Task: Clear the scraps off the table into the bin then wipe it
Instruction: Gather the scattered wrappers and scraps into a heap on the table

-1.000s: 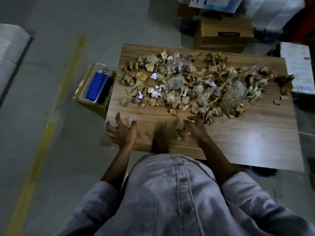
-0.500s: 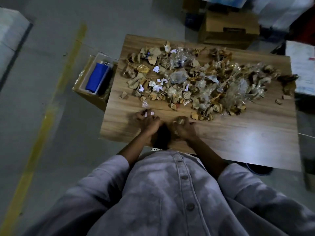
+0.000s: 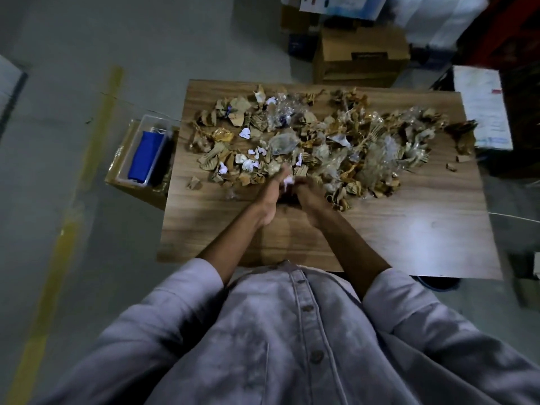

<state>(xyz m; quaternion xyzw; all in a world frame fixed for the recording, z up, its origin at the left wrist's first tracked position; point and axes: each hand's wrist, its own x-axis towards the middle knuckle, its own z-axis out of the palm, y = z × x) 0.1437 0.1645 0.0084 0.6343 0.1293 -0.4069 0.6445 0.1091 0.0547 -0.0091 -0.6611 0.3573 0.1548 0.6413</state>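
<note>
Reaches further forward than half a second ago, bringing left hand (image 3: 270,200) and right hand (image 3: 311,200) side by side into the near fringe of the scraps (image 3: 321,141). Shows a white scrap (image 3: 288,181) between them; cannot tell through the blur how far the fingers curl or whether anything is gripped. Leaves nearly the whole heap across the far half of the worktop (image 3: 409,235); no wiping begun. Has a cardboard box (image 3: 137,194), possibly the bin, just beside the left edge.
</note>
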